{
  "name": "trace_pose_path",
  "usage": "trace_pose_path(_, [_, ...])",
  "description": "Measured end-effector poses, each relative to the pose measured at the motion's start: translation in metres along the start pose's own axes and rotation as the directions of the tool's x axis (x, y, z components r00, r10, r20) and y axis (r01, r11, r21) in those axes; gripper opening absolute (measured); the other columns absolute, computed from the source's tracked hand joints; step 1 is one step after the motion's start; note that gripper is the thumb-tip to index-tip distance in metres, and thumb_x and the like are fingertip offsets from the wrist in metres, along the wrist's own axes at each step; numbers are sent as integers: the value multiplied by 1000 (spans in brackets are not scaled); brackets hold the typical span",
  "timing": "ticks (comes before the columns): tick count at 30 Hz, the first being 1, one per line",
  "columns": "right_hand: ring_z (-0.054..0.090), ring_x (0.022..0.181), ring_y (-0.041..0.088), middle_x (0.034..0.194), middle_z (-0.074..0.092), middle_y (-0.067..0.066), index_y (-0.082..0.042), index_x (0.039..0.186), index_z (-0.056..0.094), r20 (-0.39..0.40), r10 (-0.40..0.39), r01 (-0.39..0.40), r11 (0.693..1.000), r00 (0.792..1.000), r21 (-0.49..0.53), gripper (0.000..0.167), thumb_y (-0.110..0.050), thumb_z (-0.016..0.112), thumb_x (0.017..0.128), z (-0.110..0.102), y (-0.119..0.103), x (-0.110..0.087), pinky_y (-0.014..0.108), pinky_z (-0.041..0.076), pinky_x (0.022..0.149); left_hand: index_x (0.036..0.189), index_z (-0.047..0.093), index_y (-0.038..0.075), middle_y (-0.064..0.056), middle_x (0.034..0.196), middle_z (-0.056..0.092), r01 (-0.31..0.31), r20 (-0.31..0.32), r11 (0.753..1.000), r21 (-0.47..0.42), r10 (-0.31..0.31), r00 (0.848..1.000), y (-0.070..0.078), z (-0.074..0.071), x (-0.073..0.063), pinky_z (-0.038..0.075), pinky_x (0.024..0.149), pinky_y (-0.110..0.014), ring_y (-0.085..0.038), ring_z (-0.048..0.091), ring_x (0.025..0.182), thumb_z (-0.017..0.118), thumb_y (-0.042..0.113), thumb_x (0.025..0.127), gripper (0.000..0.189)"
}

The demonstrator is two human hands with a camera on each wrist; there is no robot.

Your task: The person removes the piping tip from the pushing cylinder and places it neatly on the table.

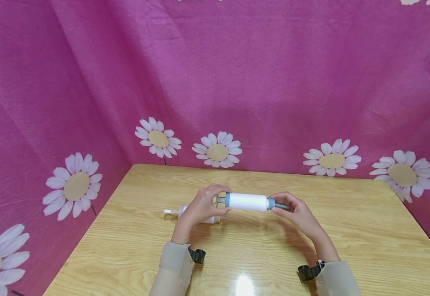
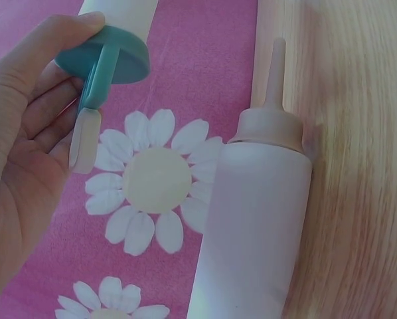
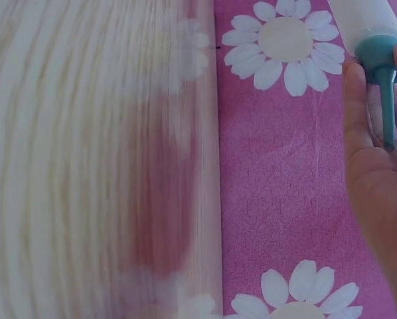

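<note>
A white bottle-like dispenser is held level above the table, with a teal collar and long thin nozzle at its right end. At its left end, my left hand pinches the teal rim between thumb and fingers. A teal stem with a pale tab sticks out from that end beside the palm. My right hand pinches the teal nozzle collar, with the nozzle pointing into the palm. A second white dispenser with a beige collar and nozzle lies on the table, partly hidden behind the left hand in the head view.
The wood-grain table ends at a pink cloth printed with white daisies, which hangs behind it and at the left. Dark cameras on straps sit at both wrists, below beige sleeves.
</note>
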State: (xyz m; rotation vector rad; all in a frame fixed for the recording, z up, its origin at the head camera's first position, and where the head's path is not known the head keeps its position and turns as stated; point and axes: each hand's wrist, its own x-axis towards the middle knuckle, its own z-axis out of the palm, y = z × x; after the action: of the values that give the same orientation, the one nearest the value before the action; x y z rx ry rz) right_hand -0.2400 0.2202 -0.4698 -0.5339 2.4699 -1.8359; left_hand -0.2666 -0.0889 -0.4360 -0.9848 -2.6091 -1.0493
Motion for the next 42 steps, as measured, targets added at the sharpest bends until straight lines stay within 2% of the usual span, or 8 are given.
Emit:
trace_pose_path(11, [64,98,0,108,66,-20,2,126,55,-1,-50,50,999,999,19,37,-10,66,92,1,1,-1,19,58,81,119,66,9,-7,124,68,5,5,1000,-8,-5,1000,0,-1,0,57,94,-39,-22,62,116,84,14,76,47])
trace_pose_path(17, [64,97,-1,111,65,-15,3,126,54,-11,-91,92,996,996,18,37,-7,66,92,0,3,-1,18,57,81,119,66,11,-7,124,68,16,11,1000,-10,-16,1000,0,-2,0,57,94,-39,-25,63,115,83,15,77,45])
trace_pose_path(21, [64,98,-1,112,65,-12,3,125,54,-15,-95,95,995,995,22,37,-6,66,91,-1,3,-1,18,57,81,119,66,13,-7,125,67,17,10,1000,-7,-17,1000,0,-2,0,58,92,-38,-23,63,114,83,16,78,45])
trace_pose_path(27, [64,98,1,109,65,-17,3,126,54,-13,-82,82,997,997,14,38,-9,66,92,-3,4,-3,18,57,81,119,66,12,-8,125,67,26,13,1000,-17,-26,1000,-1,-2,-1,58,91,-38,-25,63,114,82,14,77,44])
trace_pose_path(34, [64,97,6,107,64,-17,0,127,55,-58,-46,45,999,997,-9,39,-14,66,93,-11,7,-9,18,56,80,119,66,11,-9,126,67,23,13,999,-23,-23,1000,-1,0,0,57,92,-40,-28,63,116,82,13,78,45])
trace_pose_path(42, [62,97,-5,106,65,-19,5,127,53,-114,-88,91,996,990,16,35,-5,62,94,-19,5,-13,14,56,82,120,66,9,-7,125,68,-4,29,1000,-1,4,1000,0,8,7,54,99,-40,-24,61,118,83,15,77,46])
